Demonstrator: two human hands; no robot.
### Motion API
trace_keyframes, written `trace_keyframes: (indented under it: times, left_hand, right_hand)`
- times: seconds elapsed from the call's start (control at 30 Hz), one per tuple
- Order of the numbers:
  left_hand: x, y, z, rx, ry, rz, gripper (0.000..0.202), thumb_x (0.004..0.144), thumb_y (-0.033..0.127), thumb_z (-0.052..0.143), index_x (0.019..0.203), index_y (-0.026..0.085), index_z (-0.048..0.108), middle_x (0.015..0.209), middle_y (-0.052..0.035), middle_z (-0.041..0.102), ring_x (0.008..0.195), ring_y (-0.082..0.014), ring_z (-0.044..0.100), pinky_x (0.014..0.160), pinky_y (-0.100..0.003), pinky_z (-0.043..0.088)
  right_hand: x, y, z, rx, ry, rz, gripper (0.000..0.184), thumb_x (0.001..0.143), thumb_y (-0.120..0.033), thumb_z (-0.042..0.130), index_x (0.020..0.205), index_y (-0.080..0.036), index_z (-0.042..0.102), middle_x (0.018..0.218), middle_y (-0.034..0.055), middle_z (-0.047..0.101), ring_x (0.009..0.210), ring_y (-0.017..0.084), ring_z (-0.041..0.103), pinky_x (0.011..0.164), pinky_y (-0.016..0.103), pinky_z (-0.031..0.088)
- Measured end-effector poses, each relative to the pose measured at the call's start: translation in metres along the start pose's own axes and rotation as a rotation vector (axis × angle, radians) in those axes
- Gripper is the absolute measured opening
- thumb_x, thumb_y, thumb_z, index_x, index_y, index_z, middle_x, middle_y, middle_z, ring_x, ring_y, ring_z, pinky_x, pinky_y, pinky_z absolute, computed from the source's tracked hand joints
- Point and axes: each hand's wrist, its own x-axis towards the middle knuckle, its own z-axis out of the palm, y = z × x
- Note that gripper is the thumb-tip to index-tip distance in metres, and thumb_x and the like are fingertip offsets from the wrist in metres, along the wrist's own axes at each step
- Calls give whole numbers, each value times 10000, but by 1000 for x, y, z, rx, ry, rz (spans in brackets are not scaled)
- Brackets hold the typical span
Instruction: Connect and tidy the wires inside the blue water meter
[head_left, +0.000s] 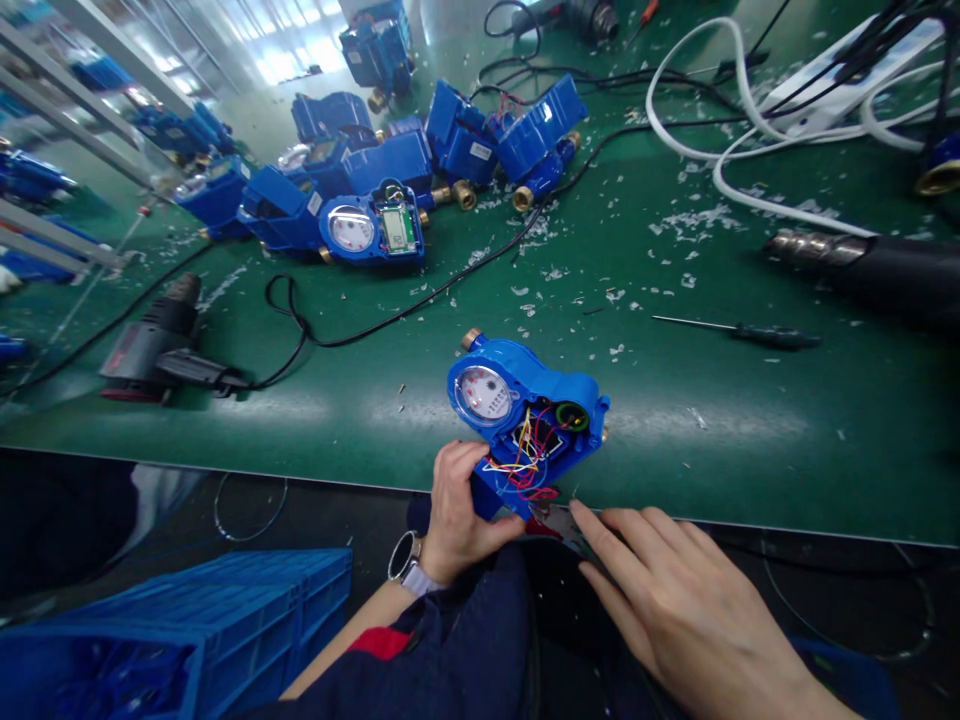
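Note:
An opened blue water meter with a white dial, brass fittings and loose coloured wires rests at the near edge of the green table. My left hand, with a watch on the wrist, grips the meter's lower left corner. My right hand hovers just below and right of the meter. Its fingers are stretched out and its fingertips almost touch the red wires and a small part hanging from the meter's underside.
Several more blue meters lie piled at the back left. A black heat gun with cord lies left, another heat gun right, a screwdriver between. White cable, a power strip and plastic scraps cover the back. A blue crate sits below the table.

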Motion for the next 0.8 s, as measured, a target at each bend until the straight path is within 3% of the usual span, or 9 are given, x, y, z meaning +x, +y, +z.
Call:
trace_keyframes:
  times: [0.47, 0.6, 0.8]
  left_hand:
    - [2, -1, 0, 9, 13, 19, 732, 648, 245, 705, 1307, 166, 397, 1107, -113, 567, 1053, -294, 576, 948, -511, 477]
    - [1, -2, 0, 18, 4, 21, 744, 650, 248, 702, 1320, 174, 387, 1118, -110, 571, 1059, -293, 578, 966, -525, 466]
    - [2, -2, 0, 24, 12, 35, 749, 661, 306, 712, 1323, 185, 383, 1115, -108, 584, 1042, -291, 596, 965, -537, 473]
  right_hand:
    - [1, -3, 4, 34, 27, -21, 329, 960, -120, 328, 1152, -64, 588, 897, 122, 672, 751, 244, 656, 593, 363, 544]
    - [-1, -1, 8, 130, 24, 5, 337, 989, -159, 306, 1157, -76, 585, 925, 118, 687, 772, 230, 680, 590, 350, 589]
    - [-12, 2, 19, 376, -30, 96, 344, 1005, -260, 359, 1238, -116, 568, 1045, 110, 692, 903, 226, 687, 731, 364, 613]
